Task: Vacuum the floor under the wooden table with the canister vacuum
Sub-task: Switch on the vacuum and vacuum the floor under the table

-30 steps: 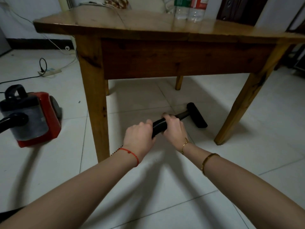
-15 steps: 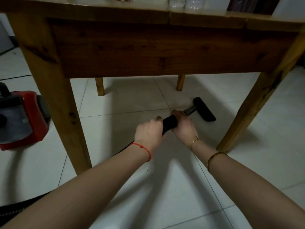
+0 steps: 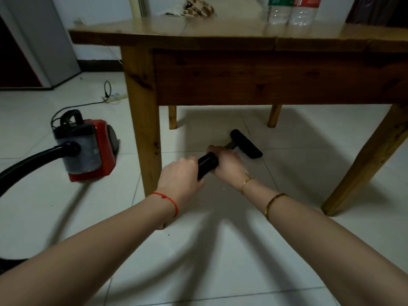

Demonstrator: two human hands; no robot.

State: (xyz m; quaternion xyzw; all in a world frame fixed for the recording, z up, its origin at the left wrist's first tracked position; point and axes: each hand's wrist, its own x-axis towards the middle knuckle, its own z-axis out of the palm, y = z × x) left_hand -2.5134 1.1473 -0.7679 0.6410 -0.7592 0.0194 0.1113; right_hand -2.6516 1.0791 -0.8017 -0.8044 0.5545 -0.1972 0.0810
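The wooden table [image 3: 254, 78] stands in front of me on white floor tiles. Both hands grip the black ribbed vacuum hose [image 3: 207, 164]: my left hand [image 3: 180, 176] lower on it, my right hand [image 3: 227, 163] nearer the nozzle. The black floor nozzle [image 3: 246, 143] lies flat on the tiles under the table, between its legs. The red and grey canister vacuum [image 3: 85, 146] sits on the floor left of the near left table leg [image 3: 143, 120], with its hose curving off the left edge.
A power strip [image 3: 113, 97] with a black cord lies on the floor behind the canister. Two plastic bottles [image 3: 291, 9] and a cloth item stand on the tabletop. The near right table leg [image 3: 364, 160] slants at the right. A grey door is at far left.
The view has pulled back and up, showing the tabletop and canister again. The nozzle and both hands stay under the table's front edge, still gripping the hose.
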